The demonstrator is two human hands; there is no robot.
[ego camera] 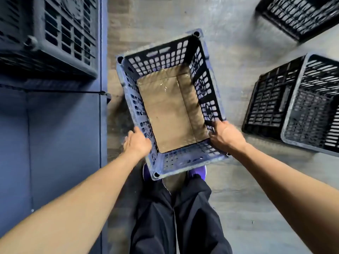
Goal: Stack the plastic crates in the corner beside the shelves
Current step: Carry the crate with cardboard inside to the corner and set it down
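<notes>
A dark blue plastic crate (185,159) with perforated walls and a sheet of cardboard lining its bottom is in the middle of the view, above the floor and in front of my feet. My left hand (137,143) is at the crate's left wall near the rim, fingers against the outside; its grip is partly hidden. My right hand (224,135) grips the right rim near the close corner, fingers curled over the edge. The picture is blurred by motion.
Blue metal shelves (55,143) fill the left side, with a dark crate (55,39) on an upper shelf. Two black crates lie on the grey floor (238,52) at the right (293,105) and the far right (300,15). My legs and purple shoes (197,171) are below the held crate.
</notes>
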